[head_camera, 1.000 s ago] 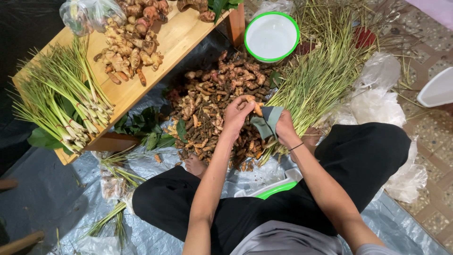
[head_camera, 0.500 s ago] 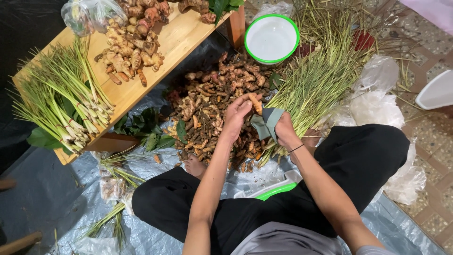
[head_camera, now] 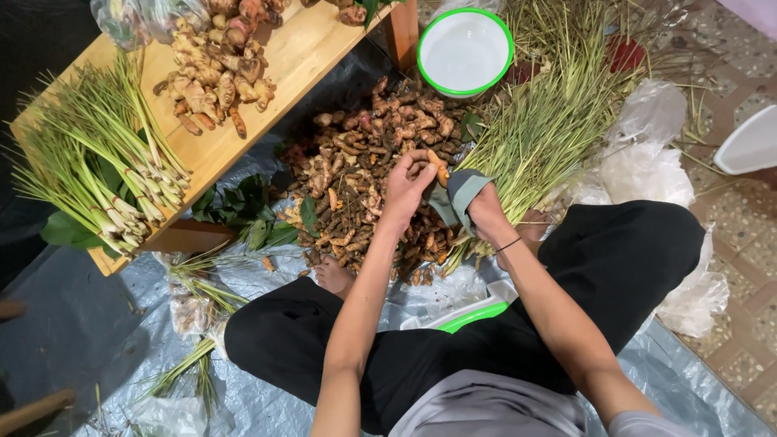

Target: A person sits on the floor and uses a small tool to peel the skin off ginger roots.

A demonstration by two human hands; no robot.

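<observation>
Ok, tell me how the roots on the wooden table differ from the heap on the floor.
The table roots are pale tan, plump and knobbly; the floor heap is darker brown with thinner, finger-like pieces. The table roots form a small loose cluster; the floor heap is far bigger and piled thick. Both are raw, unpeeled rhizomes.

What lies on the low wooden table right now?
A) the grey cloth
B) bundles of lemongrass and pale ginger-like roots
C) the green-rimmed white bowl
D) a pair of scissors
B: the wooden table carries lemongrass bundles and pale roots, while the green-rimmed bowl sits on the floor beyond it and the grey cloth is in the right hand.
</observation>
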